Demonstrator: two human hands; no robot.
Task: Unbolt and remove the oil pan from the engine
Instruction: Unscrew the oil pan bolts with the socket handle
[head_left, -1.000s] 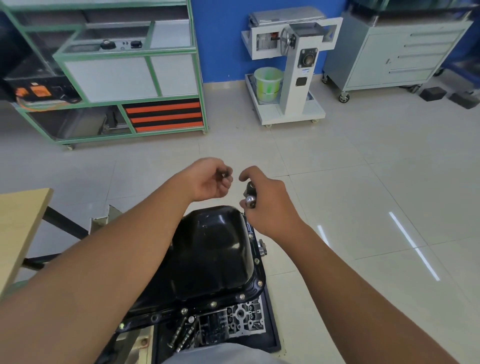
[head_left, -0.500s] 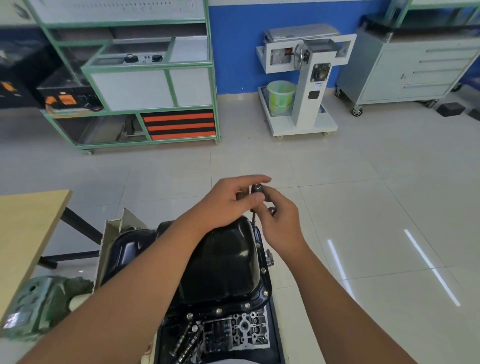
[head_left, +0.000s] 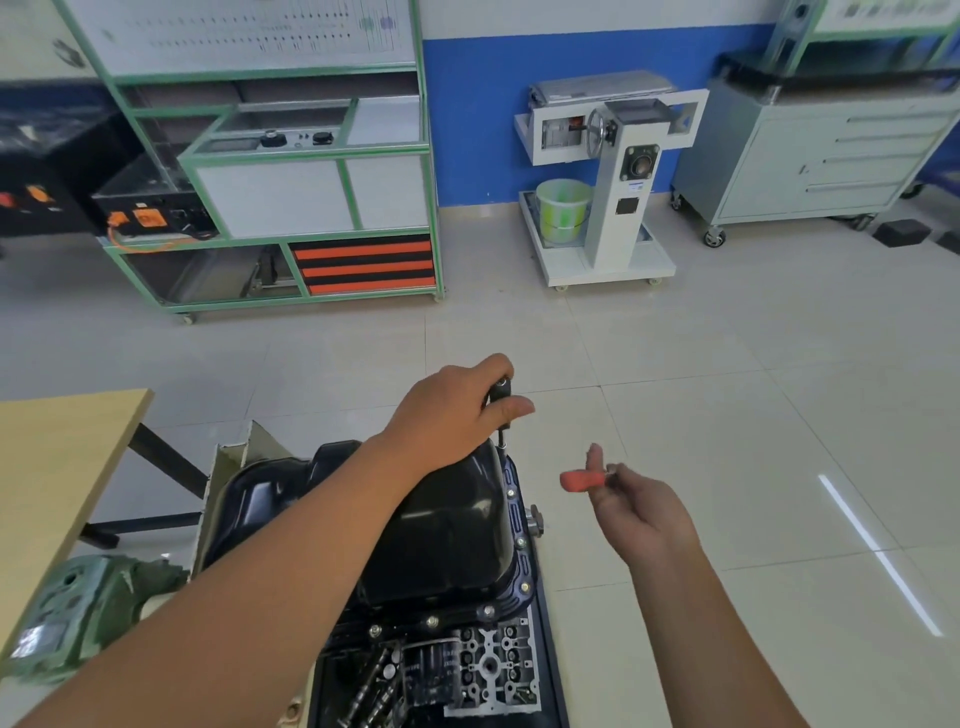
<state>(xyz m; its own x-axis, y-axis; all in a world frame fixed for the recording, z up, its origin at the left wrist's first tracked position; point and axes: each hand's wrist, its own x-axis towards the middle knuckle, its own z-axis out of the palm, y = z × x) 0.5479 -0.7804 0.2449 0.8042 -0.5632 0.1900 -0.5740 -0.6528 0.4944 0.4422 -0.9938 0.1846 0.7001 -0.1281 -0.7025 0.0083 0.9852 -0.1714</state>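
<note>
Head view looks down on a black oil pan (head_left: 441, 525) seated upside-up on the engine (head_left: 483, 670), low in the middle of the frame, with a row of bolts (head_left: 524, 588) along its right and near flange. The left hand (head_left: 452, 415) hovers over the pan's far right corner, fingers curled round the dark top of a slim driver tool (head_left: 501, 400) whose shaft drops straight down to the flange edge there. The right hand (head_left: 639, 512) is off the pan's right side, over bare floor, pinching the metal end of a small tool with an orange handle (head_left: 582, 479); its forefinger sticks up, and the other fingers are loosely bent. That handle sits apart from the driver, not touching it. Left of the engine, a wooden tabletop (head_left: 57, 467) cuts in with its corner near the pan's far left edge, and a green cast part (head_left: 88, 618) lies below it. To the right and beyond, the tiled floor (head_left: 753, 415) runs open as far as a green-framed rack (head_left: 291, 208), a white stand (head_left: 618, 187) with a green bucket (head_left: 563, 210), and a grey drawer cabinet (head_left: 831, 156) along the blue wall.
</note>
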